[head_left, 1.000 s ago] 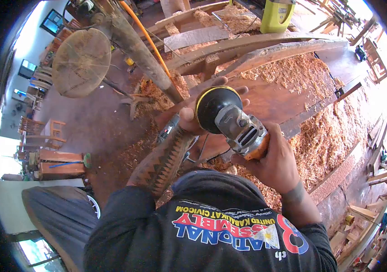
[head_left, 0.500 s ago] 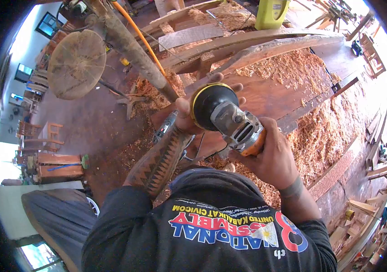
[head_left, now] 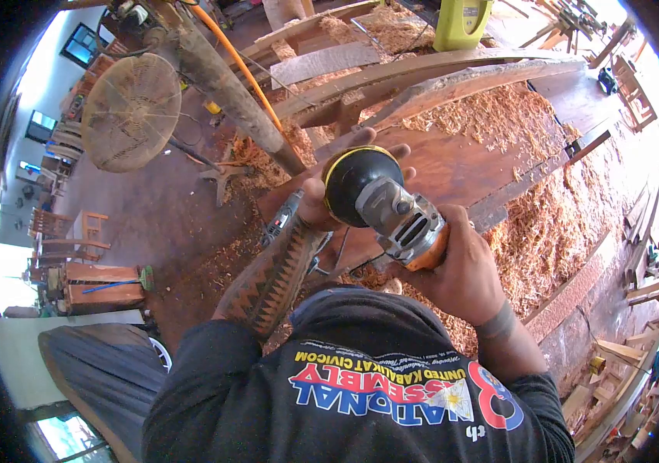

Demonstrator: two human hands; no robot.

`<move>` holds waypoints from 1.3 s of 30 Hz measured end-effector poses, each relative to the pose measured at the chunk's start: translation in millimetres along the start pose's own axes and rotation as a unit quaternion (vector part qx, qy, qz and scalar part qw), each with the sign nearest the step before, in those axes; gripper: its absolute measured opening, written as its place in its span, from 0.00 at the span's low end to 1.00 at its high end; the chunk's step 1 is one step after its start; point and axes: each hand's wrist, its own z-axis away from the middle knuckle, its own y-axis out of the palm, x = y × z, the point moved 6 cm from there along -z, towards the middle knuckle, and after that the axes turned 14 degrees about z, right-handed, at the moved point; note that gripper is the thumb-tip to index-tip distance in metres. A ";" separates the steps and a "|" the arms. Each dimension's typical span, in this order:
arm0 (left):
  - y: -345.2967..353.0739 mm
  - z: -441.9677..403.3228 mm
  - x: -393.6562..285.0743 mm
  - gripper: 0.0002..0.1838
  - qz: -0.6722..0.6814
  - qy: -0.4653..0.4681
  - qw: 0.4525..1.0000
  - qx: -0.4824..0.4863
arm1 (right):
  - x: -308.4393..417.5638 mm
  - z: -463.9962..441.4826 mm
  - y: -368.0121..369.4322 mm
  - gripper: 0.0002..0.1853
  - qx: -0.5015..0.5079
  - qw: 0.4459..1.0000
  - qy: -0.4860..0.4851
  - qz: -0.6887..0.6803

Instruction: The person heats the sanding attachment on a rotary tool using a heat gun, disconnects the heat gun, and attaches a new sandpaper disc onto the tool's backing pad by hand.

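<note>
My right hand (head_left: 464,270) is wrapped round the orange body of an angle grinder (head_left: 403,220), whose grey metal head points up and left. A round black backing pad (head_left: 360,181) with a yellow rim is fitted on the head. Behind the pad is my left hand (head_left: 315,202), its fingers stretched out past the rim and its thumb at the left edge. The pad hides the palm, so I cannot tell how firmly it touches. Below both hands lies a reddish-brown wooden board (head_left: 453,166) with shavings on it. A grey power tool (head_left: 283,218) lies just left of my left wrist.
Long curved timbers (head_left: 484,81) run across the far side. Wood shavings (head_left: 553,239) cover the right. A round fan (head_left: 131,112) and a slanting pole (head_left: 229,85) stand at the upper left. A yellow-green container (head_left: 462,25) is at the top; offcuts (head_left: 615,386) lie lower right.
The grinder and both hands have shifted very slightly to the left. The fan's wire grille shows more clearly now. My right hand keeps its hold.
</note>
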 end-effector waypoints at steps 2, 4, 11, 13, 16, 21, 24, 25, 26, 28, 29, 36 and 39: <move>2.1 3.0 -0.7 0.70 -0.009 0.003 1.000 -0.006 | 1.2 1.1 0.7 0.44 0.000 1.000 -0.005 -0.005; 3.3 5.2 -1.3 0.69 -0.023 0.007 1.000 -0.008 | 1.5 1.9 3.9 0.44 -0.005 1.000 -0.008 -0.014; 19.9 9.2 -1.6 0.61 0.071 0.039 0.994 -0.078 | 5.4 3.2 4.3 0.45 -0.036 0.998 -0.050 0.025; 21.1 9.7 -3.7 0.59 0.028 0.052 0.990 -0.127 | 4.7 4.0 4.7 0.44 -0.041 0.997 -0.058 0.036; 23.7 10.4 -6.2 0.55 -0.026 0.050 0.989 -0.140 | 5.4 3.6 5.2 0.44 -0.035 0.997 -0.063 0.035; 29.1 10.1 -2.6 0.51 0.014 0.047 0.991 -0.121 | 7.5 3.5 2.8 0.41 -0.021 0.999 -0.035 0.026; 28.2 17.7 -10.3 0.49 0.015 0.044 0.995 -0.090 | 9.8 3.0 9.7 0.40 -0.029 0.999 -0.031 0.004; 29.6 19.5 -8.4 0.48 0.031 0.039 0.996 -0.075 | 10.7 4.2 12.4 0.40 -0.040 0.999 -0.029 -0.021; 30.7 20.9 -6.7 0.47 0.045 0.034 0.996 -0.067 | 14.4 3.3 10.2 0.41 -0.026 0.999 -0.019 -0.022; 27.0 22.5 -4.8 0.45 0.062 0.027 0.995 -0.071 | 15.5 1.5 13.1 0.42 -0.015 1.000 -0.011 0.002; 23.2 22.2 -3.5 0.46 0.052 0.028 0.995 -0.082 | 10.6 2.3 14.6 0.43 -0.021 0.999 -0.017 0.021; 28.1 24.0 -6.9 0.44 0.131 0.014 0.985 -0.108 | 16.7 0.6 14.7 0.39 -0.010 1.000 -0.024 -0.002; 34.1 25.4 -12.2 0.46 0.142 0.017 0.980 -0.137 | 21.8 -1.4 15.5 0.39 -0.014 0.999 -0.036 0.003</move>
